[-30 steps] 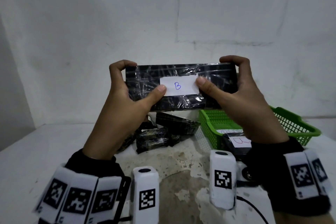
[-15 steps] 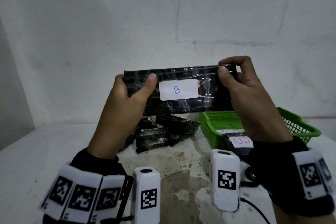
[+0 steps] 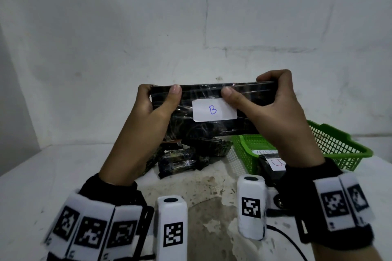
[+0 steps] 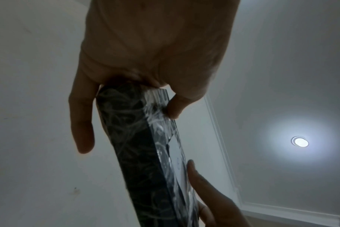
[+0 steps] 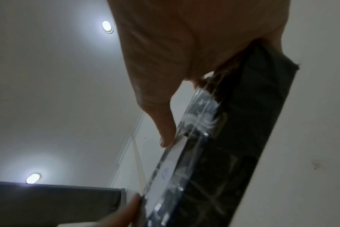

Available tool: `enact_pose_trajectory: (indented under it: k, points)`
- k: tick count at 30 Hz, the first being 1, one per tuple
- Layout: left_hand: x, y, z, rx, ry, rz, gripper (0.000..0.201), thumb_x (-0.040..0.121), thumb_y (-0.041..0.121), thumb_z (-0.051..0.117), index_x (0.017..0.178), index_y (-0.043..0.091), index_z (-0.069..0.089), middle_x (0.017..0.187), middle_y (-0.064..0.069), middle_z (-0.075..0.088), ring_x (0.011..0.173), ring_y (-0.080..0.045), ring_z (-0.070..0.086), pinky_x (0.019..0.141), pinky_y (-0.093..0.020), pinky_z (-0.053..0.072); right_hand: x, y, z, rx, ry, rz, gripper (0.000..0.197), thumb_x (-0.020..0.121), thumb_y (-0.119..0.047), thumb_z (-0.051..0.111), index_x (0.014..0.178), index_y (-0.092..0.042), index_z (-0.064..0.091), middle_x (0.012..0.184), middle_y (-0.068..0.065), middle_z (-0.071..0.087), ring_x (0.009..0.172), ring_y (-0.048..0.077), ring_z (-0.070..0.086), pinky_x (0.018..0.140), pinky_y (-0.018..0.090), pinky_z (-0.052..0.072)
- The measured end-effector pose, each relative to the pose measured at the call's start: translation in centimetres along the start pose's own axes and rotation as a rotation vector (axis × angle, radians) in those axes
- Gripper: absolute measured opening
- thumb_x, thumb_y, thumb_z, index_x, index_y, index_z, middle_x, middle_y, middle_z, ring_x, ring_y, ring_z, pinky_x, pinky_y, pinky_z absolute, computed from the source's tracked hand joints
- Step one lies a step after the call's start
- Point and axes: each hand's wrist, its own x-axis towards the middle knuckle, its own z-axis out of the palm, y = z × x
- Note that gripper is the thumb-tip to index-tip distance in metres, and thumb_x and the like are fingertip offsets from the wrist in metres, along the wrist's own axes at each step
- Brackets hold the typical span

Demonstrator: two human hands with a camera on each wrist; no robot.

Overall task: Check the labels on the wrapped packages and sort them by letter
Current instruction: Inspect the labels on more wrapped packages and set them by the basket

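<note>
Bare white wall (image 3: 106, 48) behind a stained white table (image 3: 31, 186); a green basket (image 3: 339, 146) sits right. Both hands, left hand (image 3: 146, 125) and right hand (image 3: 280, 116), grip the wrapped package (image 3: 212, 129), now lower than before, thumbs shifted inward; its label (image 3: 214, 110) probably reads B.

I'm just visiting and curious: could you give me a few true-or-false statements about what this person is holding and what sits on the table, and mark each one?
1. Both hands hold the long black plastic-wrapped package up off the table. True: the left hand grips one end, the right hand the other.
2. The white paper label on that package reads A. False: it shows a blue B.
3. The green plastic mesh basket sits on the person's left. False: it sits on the right.
4. More black wrapped packages lie piled on the white table below the held one. True.
5. The right thumb covers the letter. False: it touches only the label's upper edge.
</note>
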Motion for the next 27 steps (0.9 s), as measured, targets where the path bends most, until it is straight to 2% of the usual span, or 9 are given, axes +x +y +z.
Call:
enact_pose_trajectory:
  k: [3,6,9,13,18,20,22,25,27]
  points:
    - [-0.2,0.0,0.2,0.046,0.035,0.033,0.060,0.054,0.062,0.068,0.101,0.028,0.052,0.091,0.013,0.068,0.084,-0.002,0.067,0.079,-0.029,0.053,-0.2,-0.1,0.3,-0.024,0.018,-0.015,0.069,0.062,-0.060,0.081,0.111,-0.028,0.044,0.091,-0.013,0.060,0.084,0.003,0.061,0.074,0.028,0.053]
    - [-0.1,-0.1,0.2,0.048,0.073,0.040,0.051,0.056,0.056,0.073,0.095,0.032,0.051,0.086,0.015,0.065,0.074,0.005,0.064,0.072,-0.023,0.051,-0.3,-0.2,0.4,-0.032,-0.009,-0.027,0.072,0.061,-0.059,0.082,0.111,-0.028,0.042,0.098,-0.010,0.060,0.088,0.005,0.062,0.073,0.026,0.053]
    - [0.1,-0.2,-0.2,0.045,0.089,0.046,0.053,0.052,0.057,0.074,0.094,0.032,0.051,0.087,0.014,0.066,0.078,0.000,0.066,0.075,-0.027,0.053,-0.4,-0.3,0.4,-0.047,-0.060,-0.034,0.076,0.058,-0.056,0.084,0.112,-0.028,0.039,0.101,-0.012,0.058,0.091,0.004,0.061,0.071,0.019,0.048]
    - [0.1,0.0,-1.0,0.071,-0.036,-0.002,0.075,0.042,0.052,0.078,0.107,0.030,0.047,0.101,0.008,0.067,0.087,-0.011,0.070,0.076,-0.037,0.059,-0.3,-0.3,0.0,-0.041,-0.088,-0.073,0.080,0.055,-0.054,0.086,0.115,-0.030,0.038,0.104,-0.012,0.057,0.092,0.002,0.060,0.069,0.011,0.047]
    - [0.1,0.1,-1.3,0.086,-0.044,0.033,0.071,0.045,0.051,0.079,0.105,0.033,0.045,0.103,0.007,0.067,0.091,-0.014,0.070,0.077,-0.037,0.057,-0.3,-0.2,-0.4,-0.049,-0.151,-0.083,0.091,0.043,-0.057,0.084,0.116,-0.032,0.036,0.105,-0.013,0.059,0.093,-0.001,0.061,0.069,0.007,0.047]
    - [0.1,0.1,-1.2,0.035,-0.058,0.021,0.064,0.059,0.042,0.079,0.112,0.028,0.045,0.102,0.006,0.066,0.085,-0.010,0.071,0.070,-0.029,0.058,-0.2,-0.3,-0.6,-0.062,-0.138,-0.091,0.091,0.044,-0.059,0.083,0.116,-0.032,0.035,0.104,-0.014,0.058,0.092,-0.003,0.059,0.066,0.003,0.045]
    - [0.2,0.1,-1.3,0.004,-0.096,0.009,0.063,0.069,0.029,0.077,0.121,0.024,0.042,0.101,0.006,0.066,0.080,-0.002,0.071,0.065,-0.020,0.057,-0.2,-0.2,-0.7,-0.080,-0.134,-0.087,0.091,0.043,-0.061,0.081,0.116,-0.032,0.035,0.105,-0.012,0.059,0.092,-0.002,0.060,0.067,0.005,0.045]
    - [0.3,0.1,-1.6,0.029,-0.058,0.011,0.081,0.053,0.039,0.079,0.124,0.024,0.042,0.104,0.004,0.067,0.084,-0.009,0.071,0.069,-0.024,0.057,-0.1,0.1,-0.6,-0.147,-0.175,-0.026,0.087,0.045,-0.067,0.077,0.114,-0.030,0.038,0.104,-0.012,0.062,0.090,-0.002,0.060,0.071,0.012,0.045]
    - [0.2,0.1,-1.7,0.051,0.007,0.059,0.080,0.045,0.044,0.079,0.118,0.022,0.053,0.100,0.006,0.070,0.082,-0.008,0.071,0.065,-0.024,0.056,0.0,0.3,-0.4,-0.226,-0.234,0.024,0.081,0.050,-0.074,0.069,0.114,-0.031,0.043,0.108,-0.011,0.061,0.098,0.004,0.061,0.079,0.021,0.049]
